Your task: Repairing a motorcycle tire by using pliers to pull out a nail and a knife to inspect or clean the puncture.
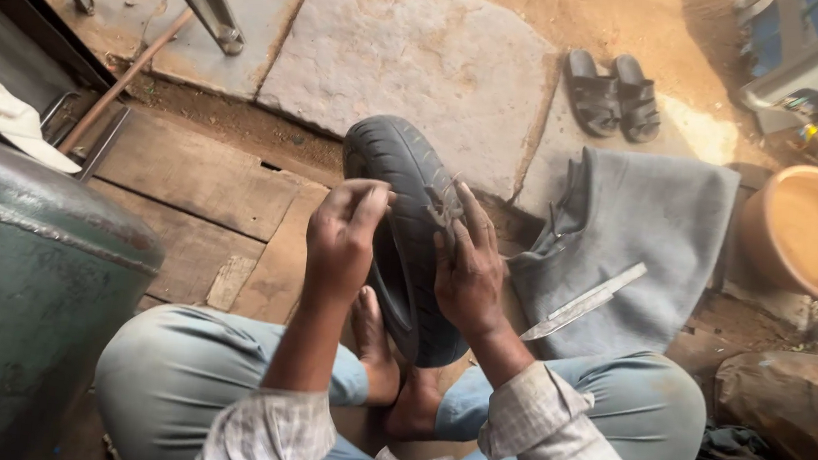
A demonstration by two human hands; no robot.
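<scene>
Outdoor stone slabs and worn wooden planks (pixel 197 177) for a floor, person seated cross-legged. Left hand (pixel 344 234) fingers bunched together, pinched at the tread of a small black tyre (pixel 409 230). Right hand (pixel 465 265) clamped on the tyre's other side. Tyre stands upright between both hands, above the bare feet. Flat metal blade (pixel 585 302) lies on grey cloth (pixel 646 231) to the right; black sandals (pixel 613 95) beyond; orange basin (pixel 813 236) far right; green drum (pixel 20 275) left
</scene>
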